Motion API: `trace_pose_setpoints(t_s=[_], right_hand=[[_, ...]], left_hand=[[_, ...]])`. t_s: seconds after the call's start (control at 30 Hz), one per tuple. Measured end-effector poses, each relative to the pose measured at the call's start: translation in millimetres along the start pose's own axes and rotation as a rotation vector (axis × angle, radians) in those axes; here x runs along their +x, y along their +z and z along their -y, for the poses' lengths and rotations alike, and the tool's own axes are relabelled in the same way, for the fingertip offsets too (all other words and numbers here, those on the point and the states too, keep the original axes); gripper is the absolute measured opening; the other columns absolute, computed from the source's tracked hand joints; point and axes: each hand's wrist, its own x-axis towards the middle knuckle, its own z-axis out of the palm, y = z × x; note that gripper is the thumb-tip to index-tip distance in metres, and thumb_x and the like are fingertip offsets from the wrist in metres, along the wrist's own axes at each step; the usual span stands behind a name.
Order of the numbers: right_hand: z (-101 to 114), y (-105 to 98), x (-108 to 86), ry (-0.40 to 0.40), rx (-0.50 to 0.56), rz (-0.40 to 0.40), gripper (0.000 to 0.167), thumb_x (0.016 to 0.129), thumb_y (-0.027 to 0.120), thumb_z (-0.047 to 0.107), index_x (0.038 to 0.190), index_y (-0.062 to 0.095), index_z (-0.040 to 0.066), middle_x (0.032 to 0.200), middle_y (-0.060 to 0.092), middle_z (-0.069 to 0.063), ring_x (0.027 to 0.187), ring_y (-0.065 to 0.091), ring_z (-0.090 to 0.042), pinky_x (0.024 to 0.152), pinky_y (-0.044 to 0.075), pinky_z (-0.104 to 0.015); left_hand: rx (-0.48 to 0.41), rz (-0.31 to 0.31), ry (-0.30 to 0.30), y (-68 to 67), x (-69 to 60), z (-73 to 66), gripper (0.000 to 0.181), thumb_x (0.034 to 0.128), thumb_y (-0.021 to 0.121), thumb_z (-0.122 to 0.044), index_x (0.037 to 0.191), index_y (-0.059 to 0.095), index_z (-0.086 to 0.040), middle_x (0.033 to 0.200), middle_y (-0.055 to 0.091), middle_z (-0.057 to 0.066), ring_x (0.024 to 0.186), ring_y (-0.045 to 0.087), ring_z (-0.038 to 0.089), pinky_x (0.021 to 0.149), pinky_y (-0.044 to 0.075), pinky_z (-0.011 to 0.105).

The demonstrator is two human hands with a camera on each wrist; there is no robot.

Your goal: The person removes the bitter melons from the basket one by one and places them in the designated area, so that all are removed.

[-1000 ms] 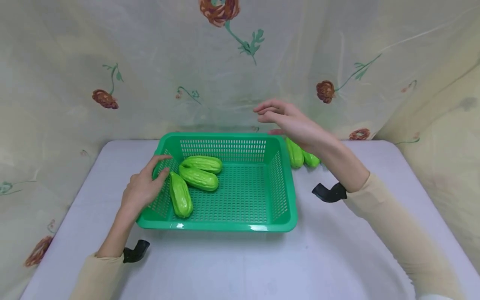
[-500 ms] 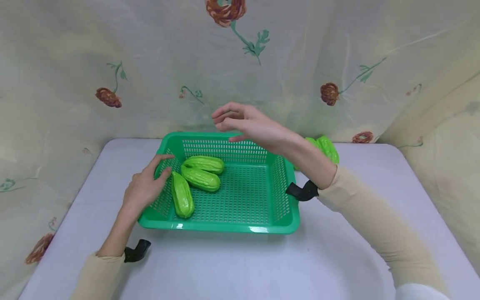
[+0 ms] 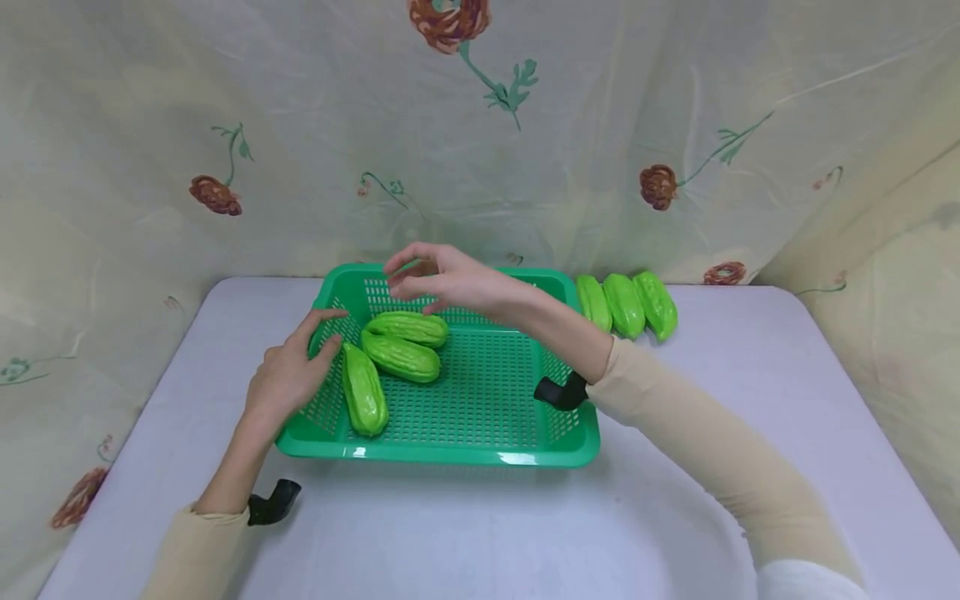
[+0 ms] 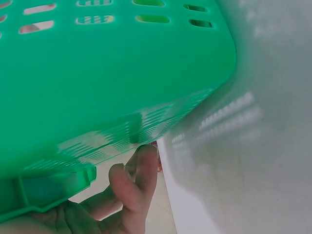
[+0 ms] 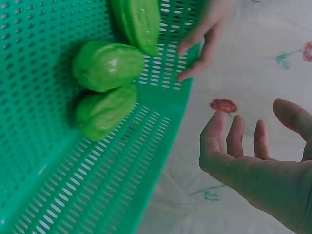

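A green plastic basket [image 3: 480,456] with slotted walls stands on the table. Three light green, ribbed bitter melons [image 3: 403,357] lie in its left half, two side by side and one nearer the front. At the left rim my left hand [image 3: 283,377] holds the basket, with thumb and a finger reaching over the edge; in the left wrist view, other fingers [image 4: 147,163] are bent outside the wall. My right hand [image 3: 450,279] hovers above the back left part of the basket, fingers loosely bent and holding nothing. Neither hand visibly grips a melon.
Three more bitter melons [image 3: 624,306] lie in a row on the table, right of the basket's back corner. White cloth covers the table [image 3: 450,533]. A flowered curtain [image 3: 315,125] hangs behind and at both sides.
My right hand has moved left from the basket's back right corner and dropped lower, uncovering the three melons on the table. My left hand and the basket have stayed in place.
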Motion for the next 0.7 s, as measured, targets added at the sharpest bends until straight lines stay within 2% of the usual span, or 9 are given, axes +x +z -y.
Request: trace_pose_setpoints(t_s=[0.2, 0.33, 0.53, 0.7], right_hand=[[-16.5, 6.7, 14.3, 0.046, 0.027, 0.006, 0.042, 0.110, 0.060, 0.020, 0.149, 0.054, 0.009, 0.147, 0.063, -0.013, 0.143, 0.057, -0.029, 0.118, 0.048, -0.062], [-25.9, 10.4, 21.9, 0.064, -0.006, 0.018, 0.043, 0.110, 0.059, 0.019, 0.151, 0.053, 0.006, 0.145, 0.064, -0.015, 0.144, 0.057, -0.029, 0.118, 0.048, -0.061], [-38.7, 13.4, 28.8, 0.101, -0.038, 0.035, 0.046, 0.111, 0.058, 0.021, 0.153, 0.050, 0.006, 0.153, 0.061, -0.015, 0.149, 0.054, -0.030, 0.119, 0.048, -0.058], [-45.9, 15.6, 32.3, 0.123, -0.044, 0.054, 0.045, 0.111, 0.057, 0.020, 0.153, 0.049, 0.005, 0.158, 0.058, -0.016, 0.151, 0.052, -0.031, 0.119, 0.048, -0.058]], left_hand=[[-0.003, 0.001, 0.001, 0.6, -0.7, 0.9, 0.051, 0.1145, 0.045, -0.041, 0.164, 0.041, -0.033, 0.099, 0.064, 0.023, 0.063, 0.046, 0.023, 0.054, 0.037, 0.037], [-0.002, 0.002, -0.002, 0.8, -0.5, 1.6, 0.051, 0.1145, 0.045, -0.041, 0.164, 0.041, -0.033, 0.100, 0.064, 0.023, 0.063, 0.046, 0.023, 0.054, 0.037, 0.037], [0.006, -0.002, 0.003, 0.3, 1.2, 0.4, 0.051, 0.1145, 0.045, -0.041, 0.165, 0.041, -0.033, 0.079, 0.051, 0.012, 0.057, 0.041, 0.020, 0.051, 0.036, 0.035], [0.010, -0.004, -0.003, -0.3, 0.2, -0.1, 0.051, 0.1144, 0.045, -0.041, 0.164, 0.041, -0.033, 0.074, 0.046, 0.008, 0.055, 0.040, 0.018, 0.049, 0.036, 0.034]])
